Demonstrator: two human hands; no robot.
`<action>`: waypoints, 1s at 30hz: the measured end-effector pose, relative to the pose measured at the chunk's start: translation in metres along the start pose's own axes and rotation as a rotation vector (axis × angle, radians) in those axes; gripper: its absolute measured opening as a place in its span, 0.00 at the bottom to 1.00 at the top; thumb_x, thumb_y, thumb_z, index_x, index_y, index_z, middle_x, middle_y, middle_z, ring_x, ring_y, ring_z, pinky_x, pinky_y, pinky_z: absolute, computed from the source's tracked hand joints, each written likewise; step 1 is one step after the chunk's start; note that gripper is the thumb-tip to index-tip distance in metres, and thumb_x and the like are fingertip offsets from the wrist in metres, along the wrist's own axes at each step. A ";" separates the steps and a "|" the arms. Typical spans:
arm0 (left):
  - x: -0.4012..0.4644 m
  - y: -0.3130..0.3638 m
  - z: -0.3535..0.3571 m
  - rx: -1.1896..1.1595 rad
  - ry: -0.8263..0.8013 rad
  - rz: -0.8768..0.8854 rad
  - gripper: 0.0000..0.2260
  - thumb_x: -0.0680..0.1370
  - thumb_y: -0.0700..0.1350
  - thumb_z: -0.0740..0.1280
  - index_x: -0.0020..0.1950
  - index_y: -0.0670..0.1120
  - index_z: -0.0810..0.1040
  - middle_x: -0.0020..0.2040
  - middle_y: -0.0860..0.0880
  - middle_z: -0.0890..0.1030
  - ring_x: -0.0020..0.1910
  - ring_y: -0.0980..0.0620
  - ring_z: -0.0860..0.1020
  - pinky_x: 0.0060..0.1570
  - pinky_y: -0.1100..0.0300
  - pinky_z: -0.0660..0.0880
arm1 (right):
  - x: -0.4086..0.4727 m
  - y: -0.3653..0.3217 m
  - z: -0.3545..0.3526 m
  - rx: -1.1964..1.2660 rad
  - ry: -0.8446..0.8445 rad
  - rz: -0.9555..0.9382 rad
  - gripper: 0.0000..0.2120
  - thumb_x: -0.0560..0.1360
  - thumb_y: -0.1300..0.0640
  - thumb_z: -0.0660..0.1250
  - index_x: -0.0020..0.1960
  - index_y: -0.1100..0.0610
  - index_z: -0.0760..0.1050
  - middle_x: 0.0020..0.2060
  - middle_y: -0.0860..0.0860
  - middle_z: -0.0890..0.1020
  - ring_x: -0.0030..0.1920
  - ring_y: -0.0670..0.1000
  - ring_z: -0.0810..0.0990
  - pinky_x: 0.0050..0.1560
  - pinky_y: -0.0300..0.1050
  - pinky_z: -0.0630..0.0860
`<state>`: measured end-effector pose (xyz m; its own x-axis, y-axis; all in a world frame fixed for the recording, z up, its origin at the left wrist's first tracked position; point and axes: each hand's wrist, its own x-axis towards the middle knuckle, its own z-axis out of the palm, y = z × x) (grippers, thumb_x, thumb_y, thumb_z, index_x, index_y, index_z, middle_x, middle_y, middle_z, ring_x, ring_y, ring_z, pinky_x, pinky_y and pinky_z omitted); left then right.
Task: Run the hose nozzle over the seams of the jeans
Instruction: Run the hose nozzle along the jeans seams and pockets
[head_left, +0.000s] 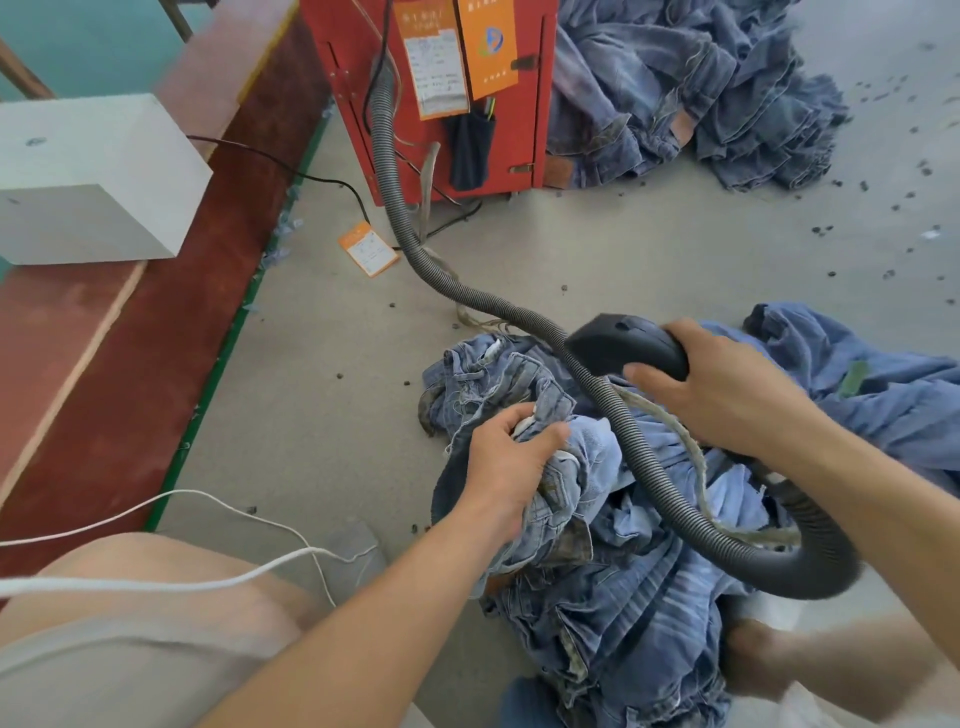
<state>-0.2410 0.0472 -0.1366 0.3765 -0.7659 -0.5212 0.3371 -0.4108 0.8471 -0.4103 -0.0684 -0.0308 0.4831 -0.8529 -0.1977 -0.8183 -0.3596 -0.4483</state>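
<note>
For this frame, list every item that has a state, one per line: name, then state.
left hand: closed on a bunched part of the jeans
right hand: grip closed around the hose nozzle
hose nozzle: held above the jeans
jeans: crumpled in a heap on the floor
hose: looped, running to the red machine
red machine: upright, door shut

Faded blue jeans (587, 519) with pale, whitened creases lie heaped in front of a bright red machine (447, 93) carrying orange-and-white labels (457, 57). A dark grey ribbed hose (400, 208) runs from the machine to a black nozzle (623, 345); left of the machine, a white block (93, 176).
</note>
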 end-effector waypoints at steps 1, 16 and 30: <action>0.001 0.000 -0.002 -0.007 0.011 -0.006 0.10 0.74 0.43 0.79 0.55 0.50 0.86 0.48 0.51 0.88 0.50 0.50 0.86 0.56 0.48 0.83 | -0.001 0.003 -0.003 0.016 0.012 0.006 0.13 0.76 0.36 0.64 0.52 0.43 0.71 0.34 0.47 0.80 0.28 0.45 0.78 0.28 0.44 0.72; 0.009 0.009 -0.019 -0.101 -0.130 -0.028 0.18 0.78 0.42 0.75 0.66 0.52 0.77 0.53 0.54 0.87 0.52 0.53 0.86 0.46 0.60 0.83 | -0.005 0.004 -0.026 0.135 -0.071 0.018 0.09 0.77 0.39 0.67 0.48 0.43 0.73 0.26 0.47 0.81 0.22 0.49 0.79 0.25 0.44 0.74; 0.003 0.010 -0.017 -0.071 -0.255 -0.047 0.22 0.82 0.42 0.69 0.77 0.48 0.71 0.68 0.47 0.81 0.65 0.48 0.81 0.68 0.45 0.76 | -0.001 -0.003 -0.023 0.168 -0.036 0.011 0.09 0.77 0.38 0.67 0.50 0.42 0.72 0.27 0.50 0.81 0.22 0.49 0.80 0.23 0.45 0.76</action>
<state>-0.2222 0.0489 -0.1316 0.1324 -0.8506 -0.5088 0.4120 -0.4197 0.8088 -0.4161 -0.0750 -0.0091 0.4878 -0.8412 -0.2333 -0.7616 -0.2795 -0.5847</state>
